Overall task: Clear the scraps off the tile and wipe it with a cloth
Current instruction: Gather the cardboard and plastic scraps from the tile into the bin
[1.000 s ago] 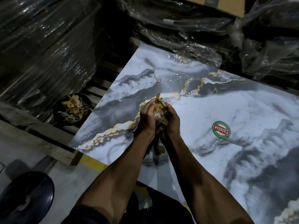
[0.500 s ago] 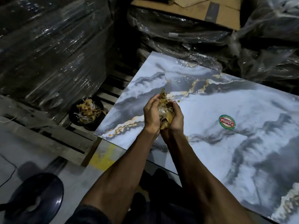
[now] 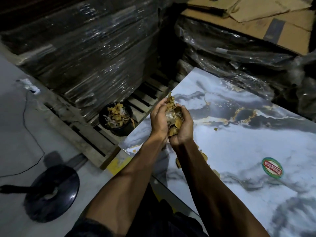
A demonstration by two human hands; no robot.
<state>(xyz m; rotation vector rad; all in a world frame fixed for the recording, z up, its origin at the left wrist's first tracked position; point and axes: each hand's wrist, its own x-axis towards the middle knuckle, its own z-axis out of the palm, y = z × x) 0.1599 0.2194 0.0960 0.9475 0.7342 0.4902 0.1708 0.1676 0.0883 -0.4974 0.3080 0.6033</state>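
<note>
A large marble-patterned tile with grey veins and gold streaks lies at the right. My left hand and my right hand are cupped together above the tile's left corner, shut on a bundle of brown cardboard and clear plastic scraps. A few small scraps still lie on the tile, and some show beside my right forearm. A round green and red sticker is stuck to the tile. No cloth is in view.
A black bowl full of scraps stands on a wooden pallet left of the tile. Plastic-wrapped stacks and flattened cardboard rise behind. A black round stand base sits on the grey floor at the lower left.
Both hands have lifted the bundle of scraps off the tile and carried it left toward the tile's corner, nearer the black bowl. The view has swung left.
</note>
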